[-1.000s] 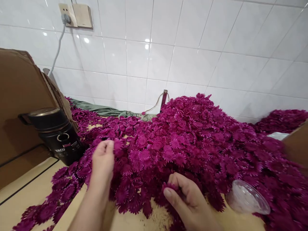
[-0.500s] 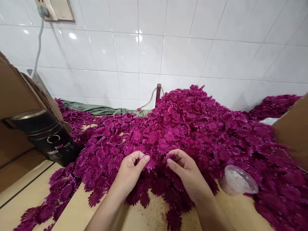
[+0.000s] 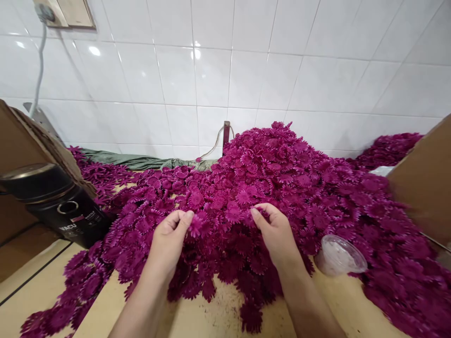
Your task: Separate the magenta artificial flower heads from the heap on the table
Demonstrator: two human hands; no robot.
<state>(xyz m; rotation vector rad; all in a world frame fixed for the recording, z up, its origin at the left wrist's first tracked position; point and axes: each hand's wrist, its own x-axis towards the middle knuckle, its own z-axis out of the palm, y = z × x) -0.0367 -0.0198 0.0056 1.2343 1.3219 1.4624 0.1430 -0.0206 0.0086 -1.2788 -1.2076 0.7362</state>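
My left hand (image 3: 169,237) is closed, thumb against forefinger, on a magenta artificial flower (image 3: 196,226) with fringed petals. To the right, my right hand (image 3: 278,231) also makes a pinch, its fingertips against the magenta flowers behind; whether something small sits between them I cannot make out. Both hands hover over the near side of a large heap of magenta flower pieces (image 3: 275,159), with a gap between them. Petals of the heap blend with whatever is at the fingertips.
A black vacuum bottle (image 3: 66,206) stands at left beside a cardboard box (image 3: 24,145). Right of my right arm, a clear plastic cup (image 3: 340,256) tilts among the flowers. Another cardboard piece (image 3: 423,183) bounds the right. White tiled wall (image 3: 211,70) rises behind the yellowish tabletop (image 3: 105,307).
My hands have moved farther apart and slightly forward. The flower at my left fingertips has shifted left with that hand. The whole view has swung a little to the right.
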